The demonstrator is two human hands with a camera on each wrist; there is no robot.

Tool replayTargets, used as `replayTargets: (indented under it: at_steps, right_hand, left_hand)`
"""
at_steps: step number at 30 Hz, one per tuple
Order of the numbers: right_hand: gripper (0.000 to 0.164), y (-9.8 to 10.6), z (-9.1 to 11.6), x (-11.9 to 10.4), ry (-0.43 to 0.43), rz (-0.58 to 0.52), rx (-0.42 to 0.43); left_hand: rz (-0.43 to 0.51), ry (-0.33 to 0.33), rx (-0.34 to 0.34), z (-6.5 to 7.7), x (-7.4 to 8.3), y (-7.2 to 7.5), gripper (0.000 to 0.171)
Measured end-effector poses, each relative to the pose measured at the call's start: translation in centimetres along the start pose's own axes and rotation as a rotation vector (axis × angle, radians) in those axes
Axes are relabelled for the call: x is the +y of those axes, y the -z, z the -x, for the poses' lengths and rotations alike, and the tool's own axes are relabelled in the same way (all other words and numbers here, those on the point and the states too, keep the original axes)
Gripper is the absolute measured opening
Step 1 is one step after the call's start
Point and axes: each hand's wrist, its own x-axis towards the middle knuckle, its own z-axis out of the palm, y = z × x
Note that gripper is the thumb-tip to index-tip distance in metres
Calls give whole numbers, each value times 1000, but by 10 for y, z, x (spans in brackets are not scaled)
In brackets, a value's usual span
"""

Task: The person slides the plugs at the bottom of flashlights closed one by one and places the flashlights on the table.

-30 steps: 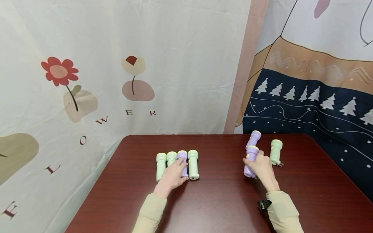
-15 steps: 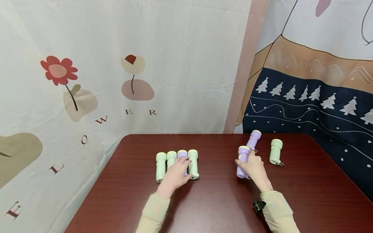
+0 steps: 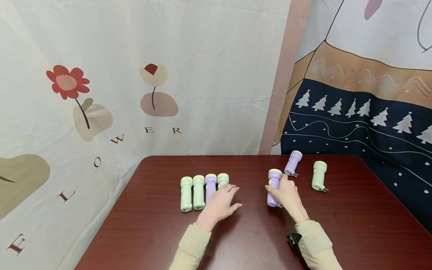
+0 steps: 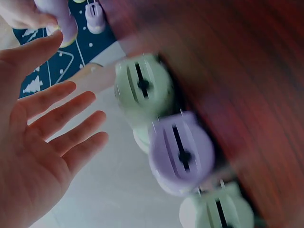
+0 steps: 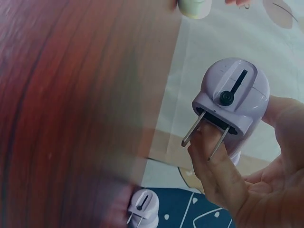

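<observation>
My right hand grips a purple flashlight with a yellow rim; the right wrist view shows the two metal plug prongs sticking out of its tail. Fingers spread, my left hand hovers over the right end of a row of flashlights and holds nothing. In that row lie a green flashlight, another green flashlight, a purple flashlight and a green flashlight partly hidden by the left hand. Their slotted tails show in the left wrist view, as on the purple flashlight.
Behind my right hand a second purple flashlight lies aslant with its prongs out. To its right lies a green flashlight, prongs out too. All stand on a dark red wooden table, with a printed curtain behind its far edge.
My right hand has carried the purple flashlight leftward, away from the other loose ones. My left hand has slid right across the row and spread, uncovering the second green and part of the purple flashlight.
</observation>
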Motion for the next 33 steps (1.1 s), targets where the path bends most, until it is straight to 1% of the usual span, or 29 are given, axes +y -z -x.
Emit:
replayTargets:
  at_steps: [3, 8, 12, 19, 22, 27, 30, 33]
  right_hand:
    - [70, -2, 1, -3, -4, -1, -13]
    - [73, -6, 2, -6, -10, -3, -32]
    - [74, -8, 2, -9, -13, -10, -31]
    - [78, -10, 2, -14, -34, -38, -34]
    - [78, -10, 1, -16, -36, -54, -17]
    - [76, -10, 2, -19, -21, -74, 20]
    - [74, -11, 3, -20, -14, -76, 32]
    - [73, -10, 4, -21, -9, -81, 30]
  left_hand:
    - [-1, -3, -15, -3, 8, -3, 49]
    - [-5, 0, -47, -9, 20, -9, 58]
    - [-36, -7, -67, -12, 29, -12, 62]
    - [-58, -31, -49, -15, 41, -17, 68]
    - [-62, -28, -51, -17, 44, -19, 69]
    - [-64, -27, -43, -17, 49, -21, 65]
    - [-61, -37, -17, -18, 51, -20, 63]
    - [-84, -52, 26, -19, 53, -21, 60]
